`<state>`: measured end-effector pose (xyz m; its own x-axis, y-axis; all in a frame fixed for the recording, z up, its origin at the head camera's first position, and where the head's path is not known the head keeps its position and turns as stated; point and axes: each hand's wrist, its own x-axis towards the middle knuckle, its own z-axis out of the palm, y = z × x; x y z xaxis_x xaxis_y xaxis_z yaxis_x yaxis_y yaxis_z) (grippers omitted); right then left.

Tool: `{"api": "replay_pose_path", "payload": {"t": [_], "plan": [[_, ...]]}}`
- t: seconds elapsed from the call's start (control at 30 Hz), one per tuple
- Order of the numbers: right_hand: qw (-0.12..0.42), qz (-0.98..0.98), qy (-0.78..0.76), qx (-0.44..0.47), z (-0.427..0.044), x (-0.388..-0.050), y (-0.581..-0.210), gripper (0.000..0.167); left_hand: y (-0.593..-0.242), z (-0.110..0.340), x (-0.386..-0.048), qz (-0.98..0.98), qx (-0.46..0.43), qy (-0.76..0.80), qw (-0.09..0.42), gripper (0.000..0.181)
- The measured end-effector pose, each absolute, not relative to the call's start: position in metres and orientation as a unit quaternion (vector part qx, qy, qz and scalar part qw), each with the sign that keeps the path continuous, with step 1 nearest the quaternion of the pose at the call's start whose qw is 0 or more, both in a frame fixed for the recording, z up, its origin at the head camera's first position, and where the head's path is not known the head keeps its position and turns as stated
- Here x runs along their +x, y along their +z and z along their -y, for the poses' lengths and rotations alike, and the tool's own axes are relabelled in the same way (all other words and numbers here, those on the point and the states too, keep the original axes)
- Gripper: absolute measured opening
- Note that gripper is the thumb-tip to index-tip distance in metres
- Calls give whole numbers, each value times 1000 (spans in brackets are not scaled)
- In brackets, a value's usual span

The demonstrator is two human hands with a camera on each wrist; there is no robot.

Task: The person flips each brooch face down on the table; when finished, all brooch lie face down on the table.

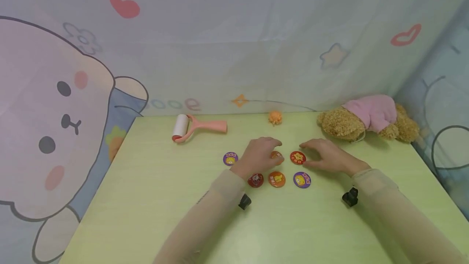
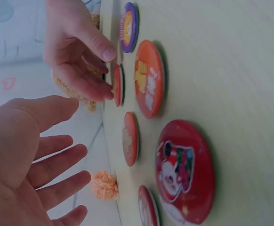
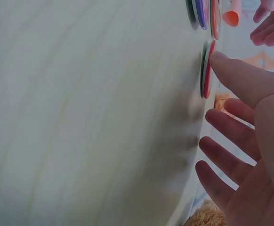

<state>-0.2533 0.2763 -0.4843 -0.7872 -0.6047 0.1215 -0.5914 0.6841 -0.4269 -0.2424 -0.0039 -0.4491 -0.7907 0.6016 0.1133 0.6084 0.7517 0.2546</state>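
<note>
Beside spread, empty right fingers (image 3: 233,131): red star badge (image 1: 298,157) | left fingers (image 2: 59,162): also spread, empty

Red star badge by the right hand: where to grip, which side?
I'd pinch the red star badge by opposite edges of its rim, coming from the right. It is a thin disc lying flat, so its face offers little to hold. The right hand is beside that edge; the left side looks more crowded, with an orange badge and the left hand there.
</note>
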Motion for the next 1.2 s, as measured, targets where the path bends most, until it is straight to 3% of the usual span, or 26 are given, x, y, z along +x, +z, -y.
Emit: {"api": "replay_pose_path", "payload": {"t": [0.4, 0.63, 0.8, 1.03, 1.2], "plan": [[12, -919, -218, -327, -270, -252, -484, 50, -460, -24, -244, 946, -309, -94, -34, 48], [3, -919, -222, -325, -271, -254, -487, 46, -467, -44, -249, 949, -305, -82, -27, 24], [6, -917, -227, -328, -269, -254, -489, 44, -470, -48, -248, 953, -283, -103, -42, 17], [15, -917, -233, -324, -268, -255, -489, 48, -473, -48, -249, 956, -265, -123, -42, 41], [17, -916, -237, -323, -268, -254, -487, 48, -474, -49, -251, 955, -264, -133, -35, 37]]}}
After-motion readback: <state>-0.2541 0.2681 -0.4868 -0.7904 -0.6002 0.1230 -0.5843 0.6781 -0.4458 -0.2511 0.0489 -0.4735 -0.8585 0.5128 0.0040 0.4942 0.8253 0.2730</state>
